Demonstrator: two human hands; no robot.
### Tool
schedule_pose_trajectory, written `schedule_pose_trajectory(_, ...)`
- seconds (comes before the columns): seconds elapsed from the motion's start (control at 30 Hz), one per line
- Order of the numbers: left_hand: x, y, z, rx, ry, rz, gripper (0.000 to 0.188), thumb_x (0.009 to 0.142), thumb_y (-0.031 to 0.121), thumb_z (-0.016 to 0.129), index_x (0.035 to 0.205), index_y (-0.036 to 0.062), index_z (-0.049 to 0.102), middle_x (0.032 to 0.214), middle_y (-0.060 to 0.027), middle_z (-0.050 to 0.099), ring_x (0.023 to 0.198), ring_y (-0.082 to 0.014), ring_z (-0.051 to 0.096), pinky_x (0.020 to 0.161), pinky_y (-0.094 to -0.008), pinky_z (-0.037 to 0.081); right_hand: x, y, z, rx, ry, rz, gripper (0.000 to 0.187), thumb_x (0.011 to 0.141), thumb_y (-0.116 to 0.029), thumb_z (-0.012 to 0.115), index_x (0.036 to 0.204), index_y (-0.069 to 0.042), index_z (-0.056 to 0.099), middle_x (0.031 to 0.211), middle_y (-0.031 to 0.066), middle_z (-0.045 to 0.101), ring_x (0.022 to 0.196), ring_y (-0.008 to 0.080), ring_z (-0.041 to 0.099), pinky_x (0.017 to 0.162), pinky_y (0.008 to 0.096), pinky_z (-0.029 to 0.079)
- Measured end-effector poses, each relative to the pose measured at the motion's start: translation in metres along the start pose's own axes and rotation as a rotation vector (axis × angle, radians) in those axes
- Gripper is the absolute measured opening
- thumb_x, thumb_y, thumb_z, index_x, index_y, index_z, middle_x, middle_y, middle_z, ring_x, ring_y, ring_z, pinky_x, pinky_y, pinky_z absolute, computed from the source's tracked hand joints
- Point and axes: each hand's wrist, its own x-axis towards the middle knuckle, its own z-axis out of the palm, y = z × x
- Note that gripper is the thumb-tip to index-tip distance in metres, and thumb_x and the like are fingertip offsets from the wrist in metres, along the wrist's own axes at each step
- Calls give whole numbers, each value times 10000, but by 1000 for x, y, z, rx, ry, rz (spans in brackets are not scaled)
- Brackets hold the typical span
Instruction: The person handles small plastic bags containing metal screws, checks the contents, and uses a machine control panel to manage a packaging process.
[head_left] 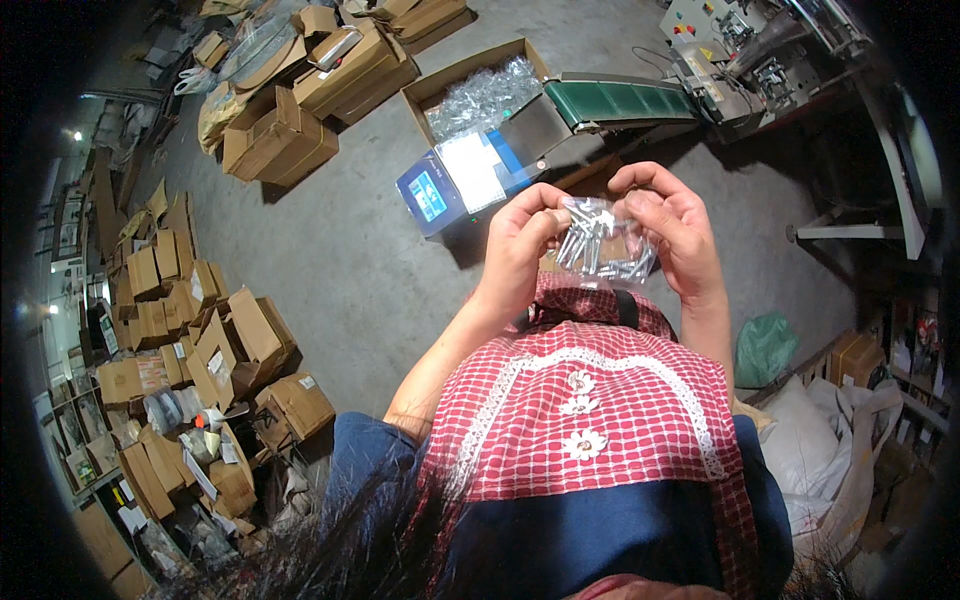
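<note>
**Head view: both hands hold a small clear bag of metal parts**

Head view, centre of the frame, a little above the middle: the left hand (pixel 518 245) and the right hand (pixel 672 225) are raised together in front of the person's chest, each closed on one side of a small clear plastic bag (pixel 603 242). The left pinches its left edge, the right its upper right corner and side. The bag is filled with short silvery metal pieces, screws or pins by the look; which, I cannot tell. It hangs between the two hands, above a red-and-white checked apron (pixel 600 410) with white lace trim and three small white flowers.

Just behind the hands, toward the upper centre, stands a weighing scale (pixel 462 180) with a blue front and a lit screen. Behind it an open cardboard box (pixel 480 92) holds many more clear bags, and a green conveyor belt (pixel 620 100) runs off to the upper right toward a machine (pixel 730 50). Along the left of the frame, piles of brown cartons (pixel 190 330) lie on the grey concrete floor (pixel 340 260). A green bag (pixel 765 348) sits at the right.
</note>
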Motion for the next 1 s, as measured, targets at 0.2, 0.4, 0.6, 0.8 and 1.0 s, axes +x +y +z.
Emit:
schedule_pose_trajectory(0.2, 4, 1, -4, -61, 148, 18, 141, 964, 164, 575, 1045, 49, 588, 919, 0, 631, 798, -65, 591, 704, -225, 477, 4, 7, -2, 33, -13, -81, 603, 844, -26, 706, 1379, -2, 430, 1153, 153, 650, 1027, 166, 647, 894, 278, 533)
schedule_pose_trajectory(0.4, 4, 8, -1, -48, 92, -12, 340, 888, 174, 683, 1169, 28, 559, 968, -39, 680, 815, -93, 661, 696, -208, 531, 8, 9, -4, -66, 90, -86, 674, 804, 11, 716, 1406, -3, 413, 1177, 160, 642, 1033, 180, 643, 894, 292, 540)
schedule_pose_trajectory(0.6, 5, 7, -4, 2, -1, -60, 403, 829, 59, 742, 1171, -22, 543, 927, -69, 677, 793, -127, 641, 672, -270, 537, 11, 10, -5, -16, 83, -99, 682, 780, 30, 708, 1398, 10, 422, 1200, 171, 631, 1051, 193, 638, 920, 306, 539)
schedule_pose_trajectory(0.8, 3, 13, -2, 116, -38, -119, 416, 783, 95, 753, 1169, 7, 624, 952, -46, 698, 814, -120, 640, 754, -255, 486, 8, 4, -4, 85, 41, -81, 697, 752, 52, 708, 1391, 9, 434, 1288, 179, 575, 1109, 198, 608, 953, 318, 523)
schedule_pose_trajectory(1.0, 5, 13, 5, 3, 16, -88, 236, 875, 100, 665, 1089, 8, 627, 907, -38, 666, 759, -93, 609, 651, -238, 495, 13, 17, -6, 57, 64, -53, 692, 740, 80, 704, 1380, 5, 452, 1298, 160, 548, 1084, 189, 597, 968, 314, 511)
